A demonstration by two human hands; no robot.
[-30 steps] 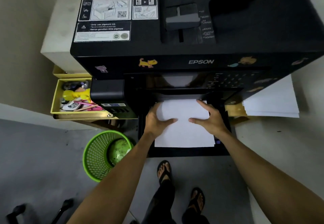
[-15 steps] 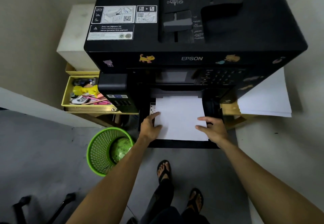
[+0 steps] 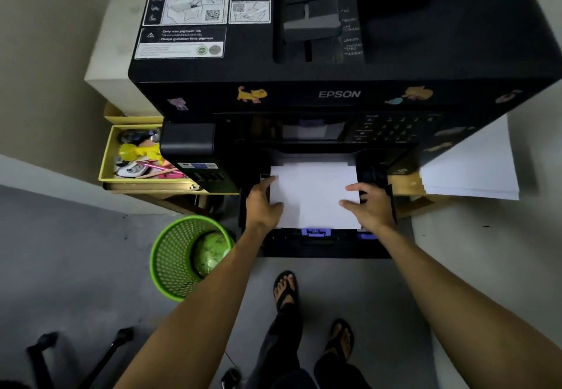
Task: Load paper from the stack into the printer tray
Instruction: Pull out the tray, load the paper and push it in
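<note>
Pressing paper flat in the pulled-out printer tray

Resting on either side of a white sheet of paper (image 3: 314, 194), both hands are lying palm-down with nothing gripped. The left hand (image 3: 261, 203) is sitting along the sheet's left edge, its fingers (image 3: 269, 182) loosely spread and reaching toward the printer body, thumb lying on the paper. The right hand (image 3: 369, 204) is covering the sheet's right edge, its fingers (image 3: 354, 188) spread flat across the paper. The paper is lying inside the black printer tray (image 3: 322, 244), which is sticking out below the printer (image 3: 334, 54); a blue guide tab (image 3: 315, 231) is touching the sheet's near edge, just below and between the fingers.

Beyond the fingers, the printer front is reading "EPSON" in white, with cat stickers beside the name. On its top a warning label (image 3: 181, 42) is reading "Only use pigment ink"; the smaller lines beneath are too blurred to read. To the right of the right fingers, the paper stack (image 3: 474, 172) is lying on the counter (image 3: 407, 183), partly under the printer's corner. Left of the left fingers, a yellow drawer (image 3: 106, 172) is standing open with small clutter, and a green wastebasket (image 3: 170, 264) is standing on the floor near the left forearm.
</note>
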